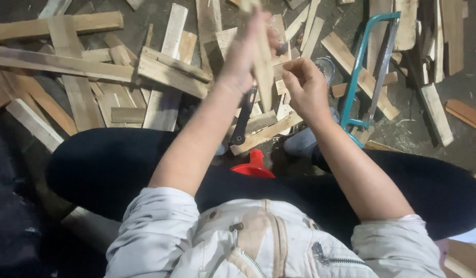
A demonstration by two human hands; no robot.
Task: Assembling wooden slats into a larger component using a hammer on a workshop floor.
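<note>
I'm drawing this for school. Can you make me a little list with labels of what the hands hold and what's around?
Left hand: wrapped around an upright wood strip
Right hand: closed in a fist beside the strip; what it holds is hidden
Below the hands: a dark tool handle
To the right: teal-framed hacksaw lying on the floor
All around: scattered wood offcuts
Between the knees: a red plastic thing
Clothes: pale jacket, dark trousers

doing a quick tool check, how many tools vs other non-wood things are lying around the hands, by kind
Teal-framed metal hacksaw on the floor: 1
Black-handled tool hanging below the left hand: 1
Red plastic object between the knees: 1
Pale wooden strip held in the left hand, near the right hand: 1
Loose wooden offcuts on the floor: too many to count
Total, offcuts aside: 4
</note>
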